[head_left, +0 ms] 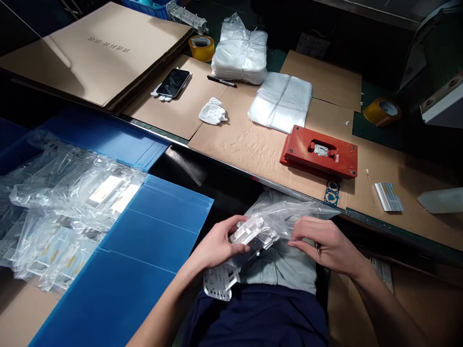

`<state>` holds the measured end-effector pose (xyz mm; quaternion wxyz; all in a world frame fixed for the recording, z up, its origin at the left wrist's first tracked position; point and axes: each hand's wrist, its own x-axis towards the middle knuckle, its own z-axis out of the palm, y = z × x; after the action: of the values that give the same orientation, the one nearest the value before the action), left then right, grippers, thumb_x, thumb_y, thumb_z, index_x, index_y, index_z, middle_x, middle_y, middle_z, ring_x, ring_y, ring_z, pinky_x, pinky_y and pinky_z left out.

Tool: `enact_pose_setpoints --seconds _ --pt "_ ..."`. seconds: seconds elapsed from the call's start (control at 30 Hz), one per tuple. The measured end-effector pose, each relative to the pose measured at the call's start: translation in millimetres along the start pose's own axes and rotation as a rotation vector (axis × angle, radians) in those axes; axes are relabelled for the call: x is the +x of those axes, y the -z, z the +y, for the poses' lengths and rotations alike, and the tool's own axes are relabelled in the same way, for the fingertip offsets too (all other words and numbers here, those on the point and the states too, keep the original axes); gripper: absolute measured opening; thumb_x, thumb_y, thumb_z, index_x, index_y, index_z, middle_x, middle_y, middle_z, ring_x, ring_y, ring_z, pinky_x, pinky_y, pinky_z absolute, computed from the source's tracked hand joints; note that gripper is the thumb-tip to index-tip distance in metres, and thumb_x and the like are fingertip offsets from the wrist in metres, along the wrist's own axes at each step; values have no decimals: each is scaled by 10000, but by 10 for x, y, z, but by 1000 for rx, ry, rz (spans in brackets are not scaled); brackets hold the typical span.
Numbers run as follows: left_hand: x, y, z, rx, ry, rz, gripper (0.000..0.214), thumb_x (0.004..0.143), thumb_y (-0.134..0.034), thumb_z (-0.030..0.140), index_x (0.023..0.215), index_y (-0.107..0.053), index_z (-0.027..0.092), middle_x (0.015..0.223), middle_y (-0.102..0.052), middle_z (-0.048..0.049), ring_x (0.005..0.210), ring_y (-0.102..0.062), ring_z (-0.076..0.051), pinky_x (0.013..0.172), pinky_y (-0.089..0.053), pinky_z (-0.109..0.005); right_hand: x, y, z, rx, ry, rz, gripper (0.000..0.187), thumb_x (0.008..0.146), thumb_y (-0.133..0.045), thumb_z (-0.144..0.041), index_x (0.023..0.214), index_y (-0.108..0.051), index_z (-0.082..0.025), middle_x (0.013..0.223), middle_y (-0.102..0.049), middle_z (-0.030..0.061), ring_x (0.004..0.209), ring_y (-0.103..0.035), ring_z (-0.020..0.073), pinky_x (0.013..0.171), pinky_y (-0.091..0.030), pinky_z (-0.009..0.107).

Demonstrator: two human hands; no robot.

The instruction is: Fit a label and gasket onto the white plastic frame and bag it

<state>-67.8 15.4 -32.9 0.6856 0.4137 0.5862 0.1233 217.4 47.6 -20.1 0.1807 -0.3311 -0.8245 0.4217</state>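
L hand curled round white plastic part over lap, R hand pinching clear bag. Part looks light, stiff, thin ribs prob fragile; take by solid middle, bag slippery.

A clear bag partly hides the white plastic piece.

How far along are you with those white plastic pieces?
Done: a heap of bagged white parts lies on the blue corrugated board. In hand: my left hand holds a white plastic part by the clear bag at my right hand. Left: a stack of plastic bags waits; I can't see more parts.
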Motion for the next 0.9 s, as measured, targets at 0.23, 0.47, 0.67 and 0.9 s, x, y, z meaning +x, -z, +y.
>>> enact_pose_setpoints --seconds 0.23,0.47,0.67,0.9 --pt "12 -80 -131 -421 27 75 613 669 -818 236 1198 -510 190 890 -707 -49 706 -655 -209 628 -514 -302 -23 -289 -64 -102 60 -68 194 942 -554 -101 1054 -661 -219 1090 -702 59 1174 -616 193 933 -534 309" --pt "-45 -83 -143 -571 37 102 568 692 -815 208 1157 -488 197 877 -695 -44 710 -692 -237 601 -544 -311 27 -116 -79 -351 -31 -83 206 968 -491 -136 1062 -656 -216 1087 -683 70 1117 -623 214 771 -514 293" --pt "-77 -159 -162 -706 -15 124 625 693 -832 221 1207 -475 210 890 -707 -49 714 -689 -228 616 -565 -319 85 -185 -14 -30 -186 -179 189 997 -492 -246 958 -675 -221 941 -703 29 858 -642 145 752 -482 270" --pt "25 -298 -243 -703 -46 421 567 749 -806 372 1228 -540 223 890 -707 -40 673 -647 -183 577 -524 -265 -48 -721 -349 259 -122 -138 119 982 -535 -276 975 -633 -209 806 -649 -3 745 -598 123 702 -474 257"
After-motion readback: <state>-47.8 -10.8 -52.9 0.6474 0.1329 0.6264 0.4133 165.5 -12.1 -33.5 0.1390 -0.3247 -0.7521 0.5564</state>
